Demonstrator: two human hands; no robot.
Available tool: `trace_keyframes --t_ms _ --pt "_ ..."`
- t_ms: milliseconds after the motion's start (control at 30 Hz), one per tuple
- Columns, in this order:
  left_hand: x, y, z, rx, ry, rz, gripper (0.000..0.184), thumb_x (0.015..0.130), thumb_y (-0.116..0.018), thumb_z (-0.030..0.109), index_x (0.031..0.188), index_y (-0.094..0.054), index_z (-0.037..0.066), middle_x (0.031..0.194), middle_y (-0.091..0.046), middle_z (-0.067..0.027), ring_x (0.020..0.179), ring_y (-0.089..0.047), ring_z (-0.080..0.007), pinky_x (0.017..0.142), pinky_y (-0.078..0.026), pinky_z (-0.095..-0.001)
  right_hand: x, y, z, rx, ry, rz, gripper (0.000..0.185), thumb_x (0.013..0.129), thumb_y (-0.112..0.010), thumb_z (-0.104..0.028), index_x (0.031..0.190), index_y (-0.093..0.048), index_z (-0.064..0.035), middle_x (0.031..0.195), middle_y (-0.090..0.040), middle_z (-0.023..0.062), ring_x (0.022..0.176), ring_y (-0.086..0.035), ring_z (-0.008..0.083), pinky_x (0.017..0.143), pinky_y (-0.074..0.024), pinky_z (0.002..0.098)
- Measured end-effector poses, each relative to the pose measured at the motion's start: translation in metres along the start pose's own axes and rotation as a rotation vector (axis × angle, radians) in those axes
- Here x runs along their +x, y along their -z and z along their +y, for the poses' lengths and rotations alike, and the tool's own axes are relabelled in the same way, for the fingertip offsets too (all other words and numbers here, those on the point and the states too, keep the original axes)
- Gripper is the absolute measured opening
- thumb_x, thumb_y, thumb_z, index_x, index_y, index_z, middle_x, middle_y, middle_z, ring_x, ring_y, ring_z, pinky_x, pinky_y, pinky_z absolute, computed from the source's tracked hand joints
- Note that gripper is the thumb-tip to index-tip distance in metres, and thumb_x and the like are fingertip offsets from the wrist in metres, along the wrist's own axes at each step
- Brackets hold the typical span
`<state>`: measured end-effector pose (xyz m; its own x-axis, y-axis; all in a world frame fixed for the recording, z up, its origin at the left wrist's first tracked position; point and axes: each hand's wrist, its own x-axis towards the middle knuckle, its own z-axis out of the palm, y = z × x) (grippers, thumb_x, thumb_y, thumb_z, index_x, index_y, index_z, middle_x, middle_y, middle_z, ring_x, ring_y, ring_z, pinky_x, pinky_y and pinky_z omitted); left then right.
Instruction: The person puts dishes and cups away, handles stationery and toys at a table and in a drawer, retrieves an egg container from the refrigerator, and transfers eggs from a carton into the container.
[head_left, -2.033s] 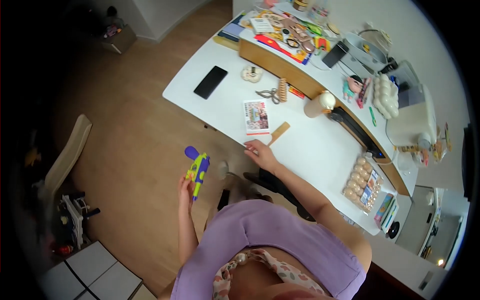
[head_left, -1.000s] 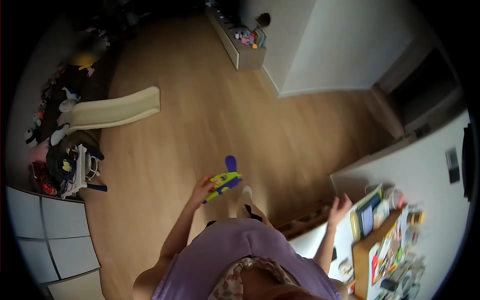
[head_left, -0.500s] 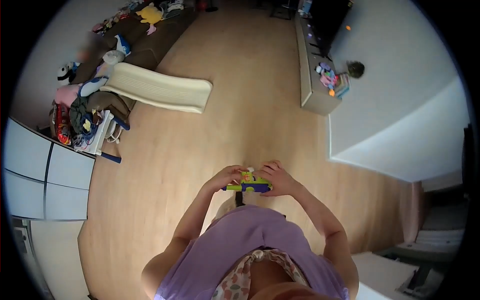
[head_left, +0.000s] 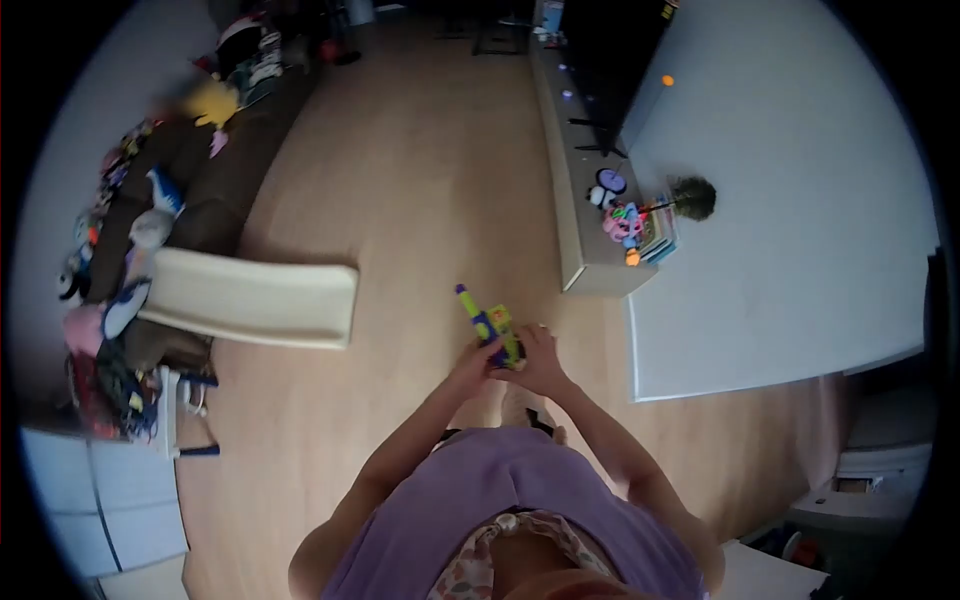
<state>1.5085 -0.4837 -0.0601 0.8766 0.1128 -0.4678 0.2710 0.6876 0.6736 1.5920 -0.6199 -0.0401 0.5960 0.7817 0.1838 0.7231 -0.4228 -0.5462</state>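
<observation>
A lime-green and purple toy gun is held in front of my body, its purple-tipped barrel pointing forward and slightly left, toward the room's far end. My left hand wraps around its lower left side, near the grip. Around the rear of the toy, my right hand is closed from the right. Both hands meet there, and the palms and some fingers hide the handle.
A cream slide lies at left by a dark sofa with plush toys. On the right stands a long TV cabinet bearing small toys and books. A white wall juts out beyond it. Wooden floor runs between them.
The toy gun has swung from lying sideways to pointing forward. My left hand has moved from the barrel end to the grip area. The view has turned, shifting the room's furniture left and down.
</observation>
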Motion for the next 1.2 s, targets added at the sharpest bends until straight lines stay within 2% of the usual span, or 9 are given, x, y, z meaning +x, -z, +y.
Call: trace_keyframes --t_ms 100,133,300,600,667,800,833,967,1200 --pt "0.082 0.031 0.037 -0.053 -0.032 0.106 0.037 0.086 -0.057 0.022 0.116 -0.045 0.002 0.103 -0.057 -0.0091 0.092 -0.058 -0.02 0.076 -0.053 -0.0385 0.094 -0.01 0.104 0.597 -0.078 -0.082 0.084 0.06 -0.075 -0.049 0.123 -0.042 -0.0038 0.113 -0.046 0.0167 0.106 -0.046 0.031 0.09 -0.0379 0.0411" --pt "0.109 0.049 0.044 -0.058 -0.03 0.187 0.034 0.086 -0.056 0.019 0.114 -0.046 0.002 0.101 -0.057 -0.0098 0.091 -0.058 -0.0205 0.076 -0.053 -0.0411 0.121 -0.024 0.146 0.709 -0.29 -0.002 0.057 0.075 -0.07 -0.028 0.118 -0.044 -0.002 0.112 -0.047 0.0132 0.108 -0.046 0.0247 0.089 -0.0393 0.0323" --pt "0.183 0.056 0.123 0.109 -0.106 0.51 0.024 0.085 -0.057 0.016 0.104 -0.049 0.003 0.096 -0.057 -0.0063 0.084 -0.059 -0.0164 0.068 -0.057 -0.0363 0.221 -0.089 0.384 0.318 -0.6 -0.195 0.068 0.072 -0.07 -0.039 0.122 -0.042 -0.001 0.109 -0.053 0.015 0.091 -0.055 0.019 0.078 -0.046 0.032" --pt "0.37 0.138 0.123 0.221 0.132 0.627 0.028 0.087 -0.055 0.017 0.11 -0.042 0.009 0.101 -0.056 -0.0056 0.087 -0.059 -0.0171 0.066 -0.056 -0.0365 0.265 -0.25 0.621 0.779 -1.365 -0.383 0.094 0.071 -0.069 -0.042 0.138 -0.016 -0.0038 0.113 -0.053 0.0228 0.082 -0.061 0.0335 0.067 -0.0489 0.0433" --pt "0.415 0.154 0.119 0.29 0.191 0.564 0.031 0.086 -0.056 0.019 0.113 -0.043 0.009 0.1 -0.056 -0.0044 0.086 -0.059 -0.0155 0.065 -0.055 -0.034 0.285 -0.232 0.609 0.786 -1.51 -0.293 0.11 0.07 -0.07 -0.043 0.139 0.009 -0.0104 0.124 -0.045 0.0249 0.09 -0.061 0.0338 0.074 -0.0477 0.0474" --pt "0.486 0.162 0.131 0.416 0.233 0.488 0.033 0.087 -0.055 0.02 0.115 -0.043 0.009 0.1 -0.056 -0.0035 0.084 -0.057 -0.0125 0.063 -0.055 -0.0313 0.242 -0.362 0.674 -0.059 -1.225 0.15 0.117 0.067 -0.073 -0.044 0.137 0.014 -0.0105 0.112 -0.052 0.0269 0.07 -0.063 0.0277 0.057 -0.0507 0.0357" --pt "0.505 0.167 0.132 0.44 0.26 0.508 0.033 0.087 -0.055 0.02 0.116 -0.043 0.009 0.102 -0.056 -0.0034 0.085 -0.057 -0.0125 0.064 -0.054 -0.0308 0.252 -0.343 0.679 0.366 -1.354 0.002 0.119 0.065 -0.074 -0.046 0.136 0.01 -0.002 0.102 -0.057 0.0253 0.065 -0.062 0.0285 0.057 -0.0505 0.0336" --pt "0.581 0.178 0.137 0.53 0.224 0.351 0.034 0.088 -0.055 0.022 0.117 -0.044 0.008 0.107 -0.053 -0.0033 0.091 -0.054 -0.0122 0.067 -0.052 -0.0298 0.278 -0.325 0.633 0.477 -1.42 0.203 0.115 0.069 -0.071 -0.045 0.134 0.008 0.0062 0.101 -0.061 0.0188 0.08 -0.063 0.0312 0.076 -0.0485 0.0359" --pt "0.751 0.132 0.1 0.647 0.225 -0.068 0.036 0.085 -0.058 0.022 0.114 -0.046 0.004 0.103 -0.056 -0.0048 0.087 -0.055 -0.0122 0.07 -0.05 -0.0281 0.297 -0.326 0.579 0.845 -1.324 0.162 0.11 0.07 -0.074 -0.035 0.136 0.011 -0.0129 0.133 -0.031 0.0298 0.127 -0.03 0.0361 0.096 -0.0372 0.0396"
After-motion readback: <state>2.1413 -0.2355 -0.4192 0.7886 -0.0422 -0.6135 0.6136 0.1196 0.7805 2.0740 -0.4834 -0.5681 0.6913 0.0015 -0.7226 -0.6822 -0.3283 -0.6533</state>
